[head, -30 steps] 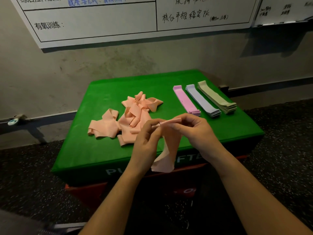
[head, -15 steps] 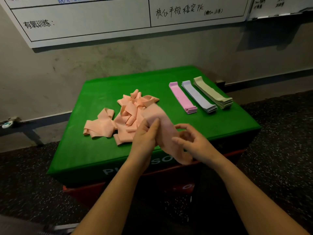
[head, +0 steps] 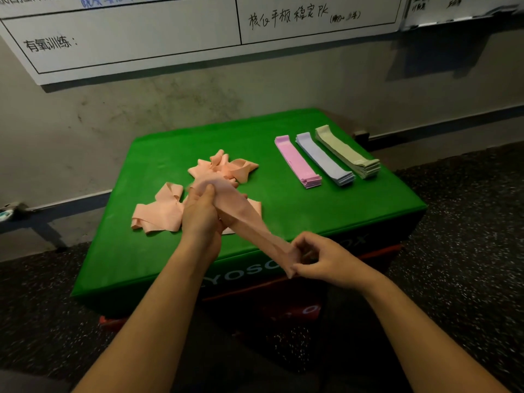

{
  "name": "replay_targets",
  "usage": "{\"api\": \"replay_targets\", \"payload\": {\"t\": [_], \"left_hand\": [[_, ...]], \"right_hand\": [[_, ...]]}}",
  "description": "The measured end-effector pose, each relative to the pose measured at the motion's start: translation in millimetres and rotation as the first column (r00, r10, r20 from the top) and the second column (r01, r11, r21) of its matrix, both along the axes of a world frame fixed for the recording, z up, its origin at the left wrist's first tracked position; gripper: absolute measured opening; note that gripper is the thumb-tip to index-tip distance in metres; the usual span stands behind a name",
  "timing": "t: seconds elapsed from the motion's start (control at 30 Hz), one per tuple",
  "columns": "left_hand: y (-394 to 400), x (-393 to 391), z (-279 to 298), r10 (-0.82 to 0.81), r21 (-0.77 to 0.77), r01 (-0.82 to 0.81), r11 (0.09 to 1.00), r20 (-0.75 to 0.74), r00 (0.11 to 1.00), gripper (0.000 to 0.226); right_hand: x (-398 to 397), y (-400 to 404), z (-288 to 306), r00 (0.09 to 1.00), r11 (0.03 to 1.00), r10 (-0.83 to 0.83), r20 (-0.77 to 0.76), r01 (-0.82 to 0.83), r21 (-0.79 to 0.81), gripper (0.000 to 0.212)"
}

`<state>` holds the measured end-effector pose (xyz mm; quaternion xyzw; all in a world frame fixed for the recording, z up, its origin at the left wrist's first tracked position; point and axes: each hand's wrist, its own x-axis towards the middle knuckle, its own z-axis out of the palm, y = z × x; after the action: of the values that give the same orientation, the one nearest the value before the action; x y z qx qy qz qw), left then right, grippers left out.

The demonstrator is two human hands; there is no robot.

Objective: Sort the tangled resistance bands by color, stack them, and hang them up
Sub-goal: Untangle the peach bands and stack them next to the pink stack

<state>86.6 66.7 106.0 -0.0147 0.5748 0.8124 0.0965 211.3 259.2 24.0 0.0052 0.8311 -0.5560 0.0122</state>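
I hold one peach band (head: 243,215) stretched slantwise above the green box (head: 326,214). My left hand (head: 202,215) grips its upper end, thumb on top. My right hand (head: 320,258) pinches its lower end near the box's front edge. A tangled pile of peach bands (head: 161,214) lies on the box behind and left of my left hand. At the right of the box lie three neat stacks side by side: pink (head: 297,163), lavender (head: 324,158) and pale green (head: 347,151).
The green box sits on a red box (head: 286,304) on dark speckled floor. A whiteboard (head: 170,32) with handwriting hangs on the grey wall behind. A small fitting (head: 8,211) sits at the wall's foot, far left.
The band hung loosely from both hands a second ago. My hands have moved apart, the left up toward the pile and the right down and right, pulling the band out long.
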Motion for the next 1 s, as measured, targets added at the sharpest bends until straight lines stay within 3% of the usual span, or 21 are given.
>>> {"api": "replay_targets", "payload": {"t": [0.17,0.27,0.33,0.43,0.6,0.8,1.0], "left_hand": [[0.9,-9.7,-15.8,0.038,-0.274,-0.066,0.960,-0.105,0.994,0.026],[3.4,-9.5,-19.5,0.002,-0.332,-0.048,0.942,-0.138,0.990,0.029],[5.2,-11.1,-23.6,-0.017,-0.357,-0.046,0.933,-0.173,0.985,0.027],[8.0,-15.7,-29.0,-0.027,-0.355,-0.042,0.934,-0.187,0.982,0.026],[12.2,-30.7,-30.1,-0.016,-0.293,-0.009,0.956,-0.084,0.996,0.026],[28.1,-62.7,-26.1,-0.070,-0.274,0.069,0.959,0.006,0.998,0.017],[63.0,-102.5,-25.1,-0.145,-0.322,0.148,0.935,0.031,0.989,0.060]], "right_hand": [[-9.7,-4.4,-3.2,0.920,0.936,-0.350,-0.179,0.335,-0.109,0.023],[-13.3,-5.8,-3.8,0.782,0.831,-0.545,-0.301,0.551,-0.074,0.027],[-13.4,-5.1,-4.1,0.753,0.801,-0.570,-0.330,0.599,-0.018,0.031],[-14.8,-5.2,-6.4,0.779,0.802,-0.554,-0.293,0.594,0.063,0.029],[-19.5,3.9,-10.6,0.858,0.863,-0.494,-0.142,0.464,-0.198,0.028],[-22.9,20.3,-19.2,0.923,0.920,-0.361,-0.135,0.329,-0.213,0.020],[-44.2,39.7,-23.6,0.935,0.941,-0.333,-0.122,0.321,-0.104,0.024]]}}
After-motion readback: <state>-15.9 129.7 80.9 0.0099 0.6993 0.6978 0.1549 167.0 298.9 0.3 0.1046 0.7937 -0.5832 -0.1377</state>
